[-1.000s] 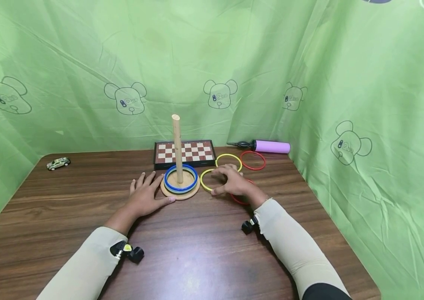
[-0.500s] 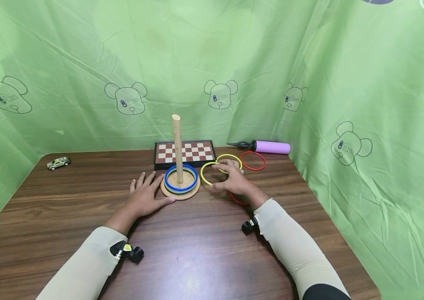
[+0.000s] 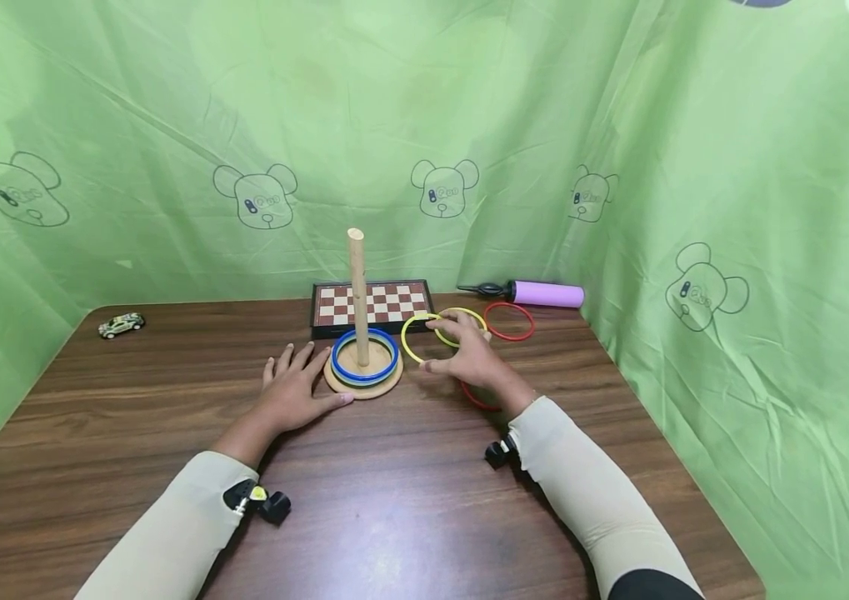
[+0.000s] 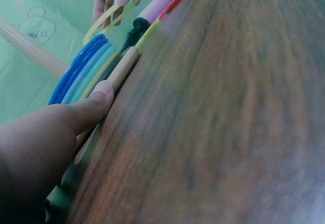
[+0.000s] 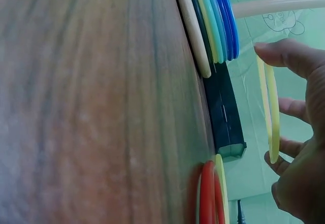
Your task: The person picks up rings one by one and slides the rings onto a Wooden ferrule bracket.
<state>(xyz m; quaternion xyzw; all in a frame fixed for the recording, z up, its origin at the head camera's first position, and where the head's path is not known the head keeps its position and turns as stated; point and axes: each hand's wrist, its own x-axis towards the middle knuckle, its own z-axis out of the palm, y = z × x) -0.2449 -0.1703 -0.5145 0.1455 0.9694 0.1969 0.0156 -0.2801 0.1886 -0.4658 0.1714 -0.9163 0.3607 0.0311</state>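
Observation:
My right hand [image 3: 472, 358] pinches a yellow toss ring [image 3: 406, 337] between thumb and fingers. In the right wrist view this yellow ring [image 5: 274, 117] hangs clear of the table, beside the stacked rings. An upright wooden peg [image 3: 360, 292] rises from a round wooden base [image 3: 364, 394]. Around its foot lie several rings, with blue rings [image 3: 366, 381] on top and teal, yellow and dark ones beneath. My left hand [image 3: 292, 400] lies with fingers spread at the base's left side. Its thumb [image 4: 99, 99] presses the base's near edge in the left wrist view.
Another yellow ring [image 3: 485, 320] and a red ring [image 3: 510, 338] lie behind my right hand. A second red ring [image 3: 480, 406] is partly under it. A checkered game board [image 3: 405, 302], a purple hand pump [image 3: 546, 293] and a toy car [image 3: 122, 325] sit near the green curtain.
My right hand has lifted the yellow ring and brought it slightly up and away from the table. The left hand stays in place at the base.

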